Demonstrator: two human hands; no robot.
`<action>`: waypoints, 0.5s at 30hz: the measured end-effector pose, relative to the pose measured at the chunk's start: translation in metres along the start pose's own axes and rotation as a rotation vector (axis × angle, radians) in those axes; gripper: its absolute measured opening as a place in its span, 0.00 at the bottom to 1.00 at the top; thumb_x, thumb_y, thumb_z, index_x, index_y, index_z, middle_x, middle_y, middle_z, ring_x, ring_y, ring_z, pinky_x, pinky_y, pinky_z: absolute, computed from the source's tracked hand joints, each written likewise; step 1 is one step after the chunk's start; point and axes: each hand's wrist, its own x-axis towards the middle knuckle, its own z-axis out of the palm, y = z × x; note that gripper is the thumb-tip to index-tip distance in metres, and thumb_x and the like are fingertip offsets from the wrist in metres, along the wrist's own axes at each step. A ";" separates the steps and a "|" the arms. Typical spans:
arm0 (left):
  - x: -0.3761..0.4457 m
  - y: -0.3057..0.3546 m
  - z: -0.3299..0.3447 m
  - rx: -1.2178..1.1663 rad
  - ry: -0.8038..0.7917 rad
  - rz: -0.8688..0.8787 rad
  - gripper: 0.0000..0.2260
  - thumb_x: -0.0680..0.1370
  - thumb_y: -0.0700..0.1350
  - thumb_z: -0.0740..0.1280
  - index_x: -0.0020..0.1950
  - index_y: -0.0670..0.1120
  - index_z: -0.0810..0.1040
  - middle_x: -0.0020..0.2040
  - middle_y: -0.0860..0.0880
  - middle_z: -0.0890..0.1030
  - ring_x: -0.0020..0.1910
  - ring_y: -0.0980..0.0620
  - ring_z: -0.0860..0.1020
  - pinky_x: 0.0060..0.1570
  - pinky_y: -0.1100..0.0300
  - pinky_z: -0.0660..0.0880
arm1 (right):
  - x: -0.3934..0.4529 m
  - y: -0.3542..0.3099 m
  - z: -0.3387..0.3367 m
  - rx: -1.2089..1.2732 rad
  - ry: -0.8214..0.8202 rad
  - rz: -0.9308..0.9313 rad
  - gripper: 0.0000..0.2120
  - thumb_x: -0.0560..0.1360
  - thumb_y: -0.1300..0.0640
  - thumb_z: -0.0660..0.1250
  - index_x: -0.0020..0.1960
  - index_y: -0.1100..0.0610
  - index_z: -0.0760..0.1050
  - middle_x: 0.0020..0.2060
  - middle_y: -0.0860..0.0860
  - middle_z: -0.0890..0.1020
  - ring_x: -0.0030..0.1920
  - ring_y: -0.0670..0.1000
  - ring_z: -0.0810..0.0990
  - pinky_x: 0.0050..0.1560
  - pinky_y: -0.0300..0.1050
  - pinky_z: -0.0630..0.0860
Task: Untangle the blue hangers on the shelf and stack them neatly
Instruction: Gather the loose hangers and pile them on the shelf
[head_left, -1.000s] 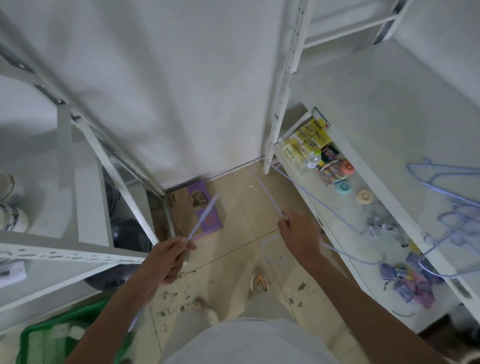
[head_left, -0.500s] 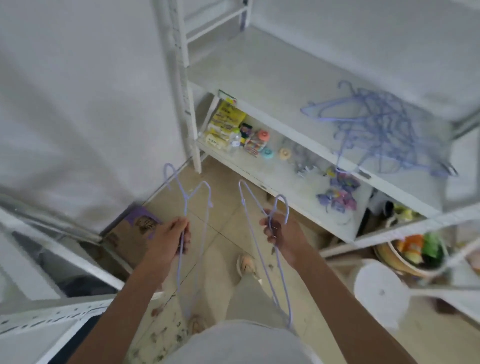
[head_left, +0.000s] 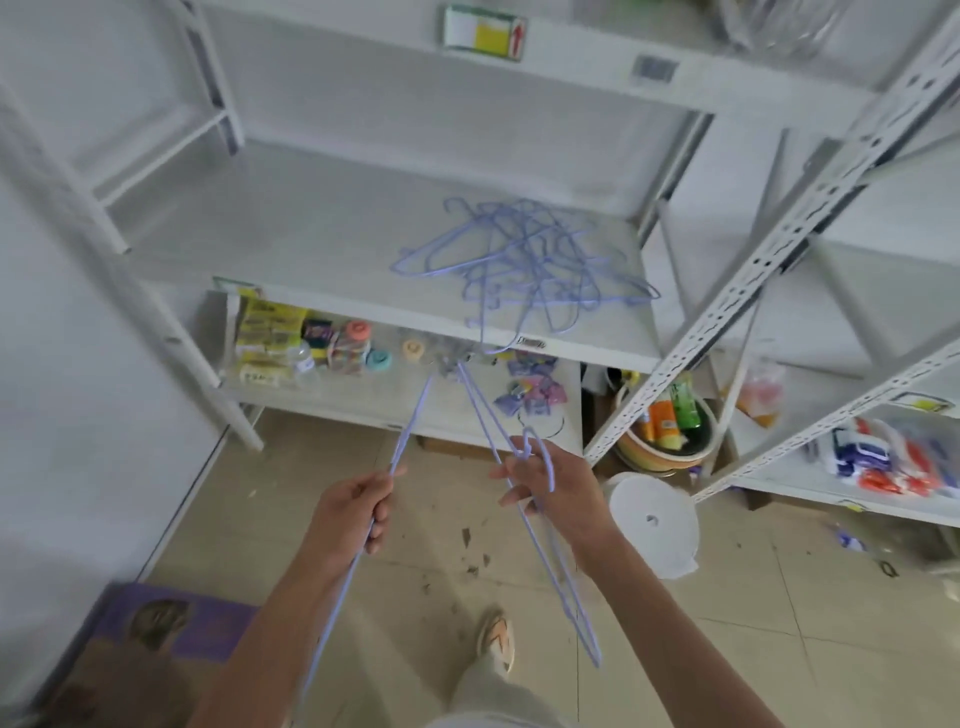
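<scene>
L hand (head_left: 358, 512) grips one thin blue wire hanger (head_left: 410, 431) | R hand (head_left: 558, 488) pinches another (head_left: 545, 540) | view's swung back to white metal shelf (head_left: 322, 244) w/ blue tangle (head_left: 524, 260) | two freed, pile remains

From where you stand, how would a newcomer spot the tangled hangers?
Find the white rack's middle shelf. Toward its right front lies the pile of thin blue wire hangers, hooks crossing. Unlike the two in the hands, it rests on the shelf.
</scene>
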 end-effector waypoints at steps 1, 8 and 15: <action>0.006 0.007 0.009 0.003 -0.015 0.005 0.12 0.86 0.37 0.58 0.65 0.41 0.78 0.25 0.53 0.66 0.18 0.59 0.62 0.18 0.68 0.61 | 0.006 -0.002 -0.010 -0.018 0.050 -0.015 0.08 0.82 0.57 0.69 0.60 0.56 0.80 0.46 0.56 0.89 0.33 0.50 0.86 0.30 0.37 0.75; 0.051 0.042 0.063 -0.008 0.012 0.115 0.13 0.87 0.41 0.58 0.56 0.43 0.82 0.19 0.52 0.64 0.16 0.57 0.61 0.18 0.67 0.61 | 0.064 -0.017 -0.077 -0.041 0.084 -0.062 0.15 0.86 0.48 0.61 0.57 0.55 0.83 0.48 0.52 0.89 0.31 0.51 0.83 0.30 0.44 0.74; 0.099 0.085 0.102 0.172 0.131 0.292 0.11 0.85 0.40 0.62 0.51 0.45 0.84 0.19 0.51 0.66 0.18 0.54 0.60 0.23 0.63 0.59 | 0.137 -0.039 -0.134 0.026 0.152 -0.183 0.13 0.88 0.53 0.54 0.59 0.58 0.76 0.44 0.57 0.89 0.32 0.56 0.86 0.30 0.44 0.77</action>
